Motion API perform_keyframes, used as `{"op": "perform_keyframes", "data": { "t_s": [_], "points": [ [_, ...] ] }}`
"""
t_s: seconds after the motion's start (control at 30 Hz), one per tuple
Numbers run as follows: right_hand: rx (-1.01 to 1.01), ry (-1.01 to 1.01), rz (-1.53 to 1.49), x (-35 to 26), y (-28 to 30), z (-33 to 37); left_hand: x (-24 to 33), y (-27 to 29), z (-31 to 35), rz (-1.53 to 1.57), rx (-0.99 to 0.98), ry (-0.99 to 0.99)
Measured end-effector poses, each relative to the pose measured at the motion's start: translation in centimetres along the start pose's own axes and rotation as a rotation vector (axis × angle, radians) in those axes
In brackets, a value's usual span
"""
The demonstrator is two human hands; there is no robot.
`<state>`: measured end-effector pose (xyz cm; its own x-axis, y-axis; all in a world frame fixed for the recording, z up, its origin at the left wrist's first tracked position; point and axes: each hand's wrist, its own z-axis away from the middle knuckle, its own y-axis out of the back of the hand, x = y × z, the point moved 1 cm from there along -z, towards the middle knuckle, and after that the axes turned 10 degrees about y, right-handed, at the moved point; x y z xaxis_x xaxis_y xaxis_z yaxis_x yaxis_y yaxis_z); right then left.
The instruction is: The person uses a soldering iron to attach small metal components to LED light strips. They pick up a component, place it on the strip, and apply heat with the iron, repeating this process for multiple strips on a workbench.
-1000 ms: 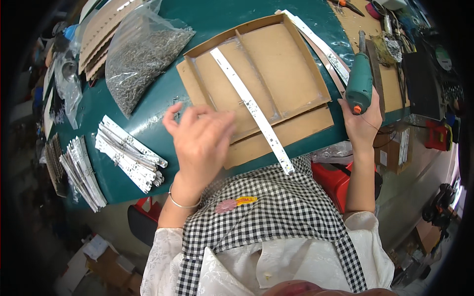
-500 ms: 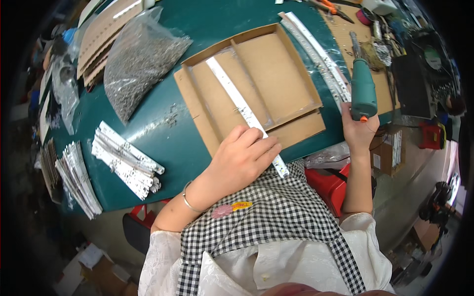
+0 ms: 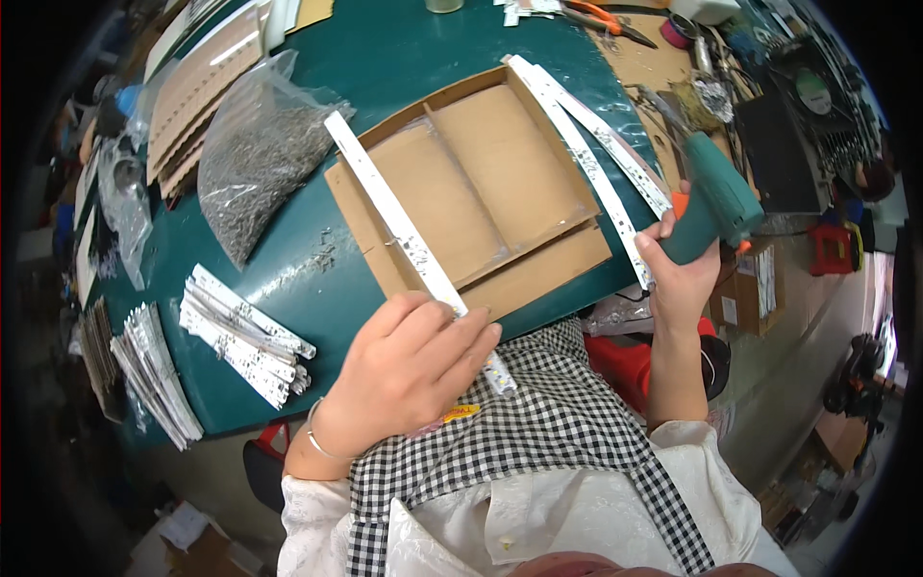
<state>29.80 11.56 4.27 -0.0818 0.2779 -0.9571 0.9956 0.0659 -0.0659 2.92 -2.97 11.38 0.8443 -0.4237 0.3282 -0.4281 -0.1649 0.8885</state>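
My left hand [image 3: 413,370] is closed around the near end of a white LED strip [image 3: 399,226], a narrow board with small parts on it. The strip lies slanted over the left part of a shallow cardboard tray [image 3: 538,144]. My right hand [image 3: 683,279] grips a green soldering gun [image 3: 721,192] with an orange trigger, its metal tip pointing away from me. Thumb and a finger of this hand are at the near end of another white LED strip [image 3: 586,159], which runs along the tray's right side. Whether they pinch it is hard to tell.
Bundles of LED strips [image 3: 245,337] lie at the left of the green table [image 3: 385,48]. Behind them are a clear bag of small metal parts [image 3: 260,159] and loose bits [image 3: 322,252]. Orange-handled pliers [image 3: 611,24] and tools lie at the far right.
My left hand and its strip have moved left and toward me. The soldering gun has tilted in my right hand, and a strip on the right has swung away from the others toward the tray.
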Motion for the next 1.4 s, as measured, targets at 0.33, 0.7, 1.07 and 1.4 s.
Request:
{"op": "perform_keyframes", "data": {
  "t_s": [0.33, 0.7, 1.07, 1.4],
  "points": [
    [-0.172, 0.135, -0.002, 0.4, 0.1, 4.1, -0.3, 5.6, 10.6, -0.103, 0.102, 0.433],
    [-0.436, -0.061, -0.101, -0.6, -2.9, 5.4, -4.4, 8.8, 18.1, -0.379, 0.148, 0.77],
    [-0.356, -0.118, -0.077, 0.6, -5.1, 6.8, -6.9, 8.1, 20.6, -0.26, 0.071, 0.894],
    [-0.323, -0.116, -0.049, 2.3, -7.4, 8.0, -5.1, 8.3, 17.4, -0.307, 0.068, 0.889]
  ]
}}
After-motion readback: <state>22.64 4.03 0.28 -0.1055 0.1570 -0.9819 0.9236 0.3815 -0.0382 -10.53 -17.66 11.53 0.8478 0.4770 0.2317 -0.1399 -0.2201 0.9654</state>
